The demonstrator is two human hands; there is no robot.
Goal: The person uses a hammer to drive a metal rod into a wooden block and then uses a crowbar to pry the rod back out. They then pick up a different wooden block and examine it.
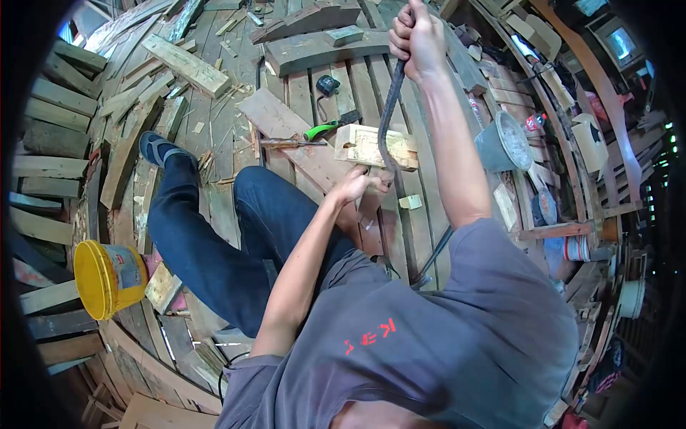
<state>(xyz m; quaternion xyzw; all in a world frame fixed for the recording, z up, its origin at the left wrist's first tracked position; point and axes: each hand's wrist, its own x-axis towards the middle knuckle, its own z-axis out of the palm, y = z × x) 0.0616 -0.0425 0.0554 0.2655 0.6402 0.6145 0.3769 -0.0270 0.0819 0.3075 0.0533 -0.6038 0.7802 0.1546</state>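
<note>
With our right fingers (pixel 404 41) clamped high on the bar (pixel 392 100) for leverage and our left fingers (pixel 379 184) (gripping or not, we couldn't tell) near its foot, the block (pixel 359 147) on the floor (pixel 429 159) needed steadying.

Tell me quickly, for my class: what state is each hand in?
Left hand: by the wooden block; whether it grips anything cannot be told.
Right hand: closed around the upper part of the dark curved bar.
</note>
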